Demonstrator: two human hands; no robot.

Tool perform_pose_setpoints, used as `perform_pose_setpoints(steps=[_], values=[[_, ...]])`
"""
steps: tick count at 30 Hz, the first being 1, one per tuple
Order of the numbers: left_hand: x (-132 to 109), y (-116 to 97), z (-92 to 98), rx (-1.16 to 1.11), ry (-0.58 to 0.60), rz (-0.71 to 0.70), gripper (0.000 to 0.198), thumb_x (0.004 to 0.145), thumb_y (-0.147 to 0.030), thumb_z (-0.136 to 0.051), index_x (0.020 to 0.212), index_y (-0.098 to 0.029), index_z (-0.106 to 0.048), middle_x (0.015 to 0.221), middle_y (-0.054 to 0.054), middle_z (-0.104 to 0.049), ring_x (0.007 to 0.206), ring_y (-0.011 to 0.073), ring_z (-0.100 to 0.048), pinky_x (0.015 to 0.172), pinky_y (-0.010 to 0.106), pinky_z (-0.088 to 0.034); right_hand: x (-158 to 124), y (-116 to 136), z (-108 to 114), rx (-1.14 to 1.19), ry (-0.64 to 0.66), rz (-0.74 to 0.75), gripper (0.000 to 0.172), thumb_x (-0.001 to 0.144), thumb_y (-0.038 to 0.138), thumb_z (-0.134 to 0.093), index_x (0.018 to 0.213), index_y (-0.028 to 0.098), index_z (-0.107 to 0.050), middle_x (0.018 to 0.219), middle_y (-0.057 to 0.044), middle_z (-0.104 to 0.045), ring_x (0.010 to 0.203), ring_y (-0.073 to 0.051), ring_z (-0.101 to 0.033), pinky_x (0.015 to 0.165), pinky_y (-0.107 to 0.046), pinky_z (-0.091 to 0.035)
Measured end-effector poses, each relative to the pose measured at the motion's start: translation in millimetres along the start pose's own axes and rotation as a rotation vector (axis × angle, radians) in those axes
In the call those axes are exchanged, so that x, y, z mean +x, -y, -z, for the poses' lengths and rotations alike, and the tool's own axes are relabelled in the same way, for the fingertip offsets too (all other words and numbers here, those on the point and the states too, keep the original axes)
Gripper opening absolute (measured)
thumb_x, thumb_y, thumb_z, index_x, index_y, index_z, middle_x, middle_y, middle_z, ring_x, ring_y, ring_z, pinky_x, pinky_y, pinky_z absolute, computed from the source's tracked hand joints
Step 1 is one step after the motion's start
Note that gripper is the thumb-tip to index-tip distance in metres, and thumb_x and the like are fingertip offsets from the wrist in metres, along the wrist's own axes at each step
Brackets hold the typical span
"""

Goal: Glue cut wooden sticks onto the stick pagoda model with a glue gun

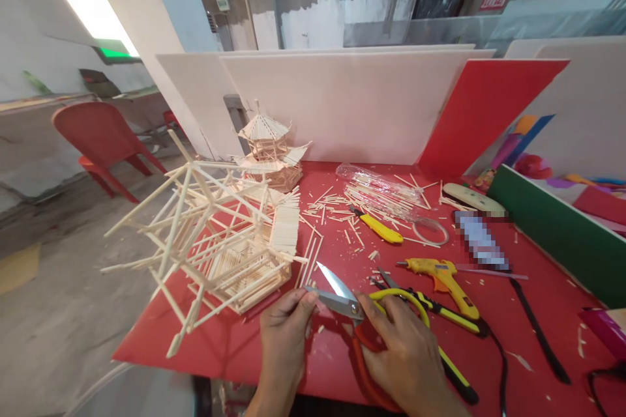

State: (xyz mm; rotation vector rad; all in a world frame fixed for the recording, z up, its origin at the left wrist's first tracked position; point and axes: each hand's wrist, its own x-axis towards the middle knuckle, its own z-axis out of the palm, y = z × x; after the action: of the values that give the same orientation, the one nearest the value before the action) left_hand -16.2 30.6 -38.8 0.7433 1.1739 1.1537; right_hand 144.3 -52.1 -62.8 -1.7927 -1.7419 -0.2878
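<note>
Now, open scissors [354, 307] reach between your hands: your curled right hand [403, 355] grips them, your left hand [285, 333] pinches at one blade's tip, contents unclear. Far beyond, a red sign [495, 1] bears unreadable lettering.

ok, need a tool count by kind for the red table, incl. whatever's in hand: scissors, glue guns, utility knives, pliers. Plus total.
Scissors: 1, in the right hand
Glue gun: 1
Utility knife: 1
Pliers: 1
Total: 4
</note>
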Motion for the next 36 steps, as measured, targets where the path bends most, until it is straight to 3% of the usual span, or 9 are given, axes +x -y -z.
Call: perform_pose_setpoints(steps=[7, 13, 15, 18, 20, 25, 27, 32, 36], values=[[2, 2, 3.5, 0.035, 0.012, 0.017, 0.035, 0.053, -0.042, -0.088, 0.056, -0.013, -0.069, 0.044, -0.005, -0.049, 0.041, 0.0034, -0.034, 0.040, 0.016, -0.026, 9, 2, 8, 0.416, 0.462, -0.156, 0.047, 0.079, 0.038, -0.074, 0.124, 0.027, -0.064, 0.082, 0.000, -0.067, 0.067, -0.017, -0.063, 0.059, -0.025, -0.053], [3, 0, 2.0, 0.019, -0.033, 0.002, 0.035, 0.051, -0.042, -0.089, 0.057, -0.012, -0.071, 0.047, -0.001, -0.056, 0.042, 0.0040, -0.035, 0.040, 0.017, -0.027, -1, 1, -4, 0.014, 0.041, -0.016, 0.043, 0.081, 0.031, -0.068, 0.123, 0.023, -0.067, 0.089, -0.010, -0.067, 0.081, -0.028, -0.065, 0.070, -0.039, -0.053], [4, 0, 1.3, 0.021, -0.036, 0.020, 0.034, 0.050, -0.041, -0.089, 0.058, -0.013, -0.071, 0.046, -0.002, -0.056, 0.041, 0.0042, -0.035, 0.039, 0.018, -0.026, 1, 2, -2, 0.053, 0.075, -0.030, 0.044, 0.081, 0.033, -0.068, 0.123, 0.023, -0.066, 0.087, -0.009, -0.067, 0.080, -0.027, -0.065, 0.069, -0.037, -0.053], [4, 2, 1.9, 0.032, 0.001, 0.042, 0.032, 0.053, -0.041, -0.087, 0.059, -0.014, -0.071, 0.042, -0.004, -0.051, 0.039, 0.0040, -0.033, 0.038, 0.018, -0.025, 9, 3, 7, 0.320, 0.372, -0.112, 0.045, 0.081, 0.038, -0.071, 0.124, 0.026, -0.065, 0.082, -0.003, -0.067, 0.070, -0.020, -0.064, 0.061, -0.028, -0.053], [3, 3, 2.5, 0.037, 0.012, 0.015, 0.031, 0.055, -0.040, -0.087, 0.057, -0.014, -0.071, 0.043, -0.004, -0.051, 0.039, 0.0040, -0.033, 0.039, 0.018, -0.026, 9, 3, 9, 0.397, 0.461, -0.142, 0.044, 0.081, 0.036, -0.071, 0.123, 0.028, -0.065, 0.082, -0.001, -0.067, 0.067, -0.017, -0.063, 0.058, -0.025, -0.052], [2, -2, -0.1, 0.034, -0.026, -0.025, 0.032, 0.053, -0.040, -0.087, 0.055, -0.013, -0.070, 0.045, -0.003, -0.054, 0.041, 0.0042, -0.034, 0.040, 0.018, -0.026, 0, 1, 0, 0.028, 0.041, -0.035, 0.043, 0.080, 0.030, -0.068, 0.123, 0.025, -0.066, 0.090, -0.009, -0.067, 0.080, -0.027, -0.065, 0.068, -0.038, -0.053], [3, -3, -1.3, 0.041, -0.015, -0.021, 0.031, 0.054, -0.040, -0.087, 0.056, -0.014, -0.071, 0.045, -0.003, -0.052, 0.041, 0.0046, -0.034, 0.039, 0.018, -0.027, 1, 1, -1, 0.040, 0.055, -0.034, 0.044, 0.080, 0.031, -0.068, 0.124, 0.024, -0.066, 0.089, -0.009, -0.067, 0.079, -0.026, -0.065, 0.068, -0.037, -0.053], [3, -1, 1.5, 0.068, -0.012, -0.034, 0.029, 0.055, -0.040, -0.086, 0.060, -0.015, -0.073, 0.045, -0.005, -0.051, 0.042, 0.0050, -0.034, 0.040, 0.018, -0.028, 9, 2, 7, 0.327, 0.380, -0.142, 0.046, 0.079, 0.038, -0.073, 0.123, 0.026, -0.065, 0.092, -0.004, -0.069, 0.080, -0.020, -0.067, 0.072, -0.028, -0.056], [3, 1, 4.2, 0.040, -0.013, -0.041, 0.028, 0.054, -0.038, -0.088, 0.059, -0.015, -0.073, 0.050, -0.001, -0.058, 0.046, 0.0068, -0.041, 0.042, 0.019, -0.032, 1, 2, 1, 0.055, 0.086, -0.033, 0.044, 0.079, 0.026, -0.066, 0.123, 0.024, -0.065, 0.088, -0.008, -0.066, 0.080, -0.025, -0.065, 0.069, -0.036, -0.053]])
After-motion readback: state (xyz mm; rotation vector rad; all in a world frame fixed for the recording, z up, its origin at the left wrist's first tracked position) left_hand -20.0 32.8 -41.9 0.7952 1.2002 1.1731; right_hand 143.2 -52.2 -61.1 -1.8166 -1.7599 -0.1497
